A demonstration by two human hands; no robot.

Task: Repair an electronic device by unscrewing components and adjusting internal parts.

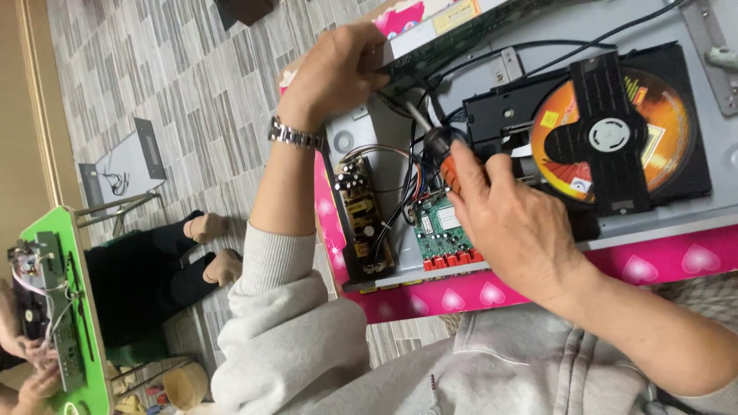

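Two hands work over an opened disc player (538, 46), a wide grey metal case that lies on a pink table (661, 265) with a pattern of pale hearts. Inside the case, on the side far from the left hand, sits the black disc drive (696, 165) with an orange disc (661, 127) in it, and a black bar crosses over the middle of the disc. Near the edge of the case there is a brown power board (361, 211) with dark capacitors, and just beside it a smaller green circuit board (437, 227) with red connectors along one edge; thin black and coloured wires (400, 180) run between the two boards. The left hand (334, 73), with a metal wristwatch (296, 134) on its wrist, closes its fingers on the front panel (430, 38) of the player and holds it at the rim of the case. The right hand (523, 230) is wrapped around the orange and black handle of a screwdriver (442, 146), whose metal shaft points toward the corner of the case under the left hand. At the far edge of the view another person holds a similar device on a green table (88, 338).
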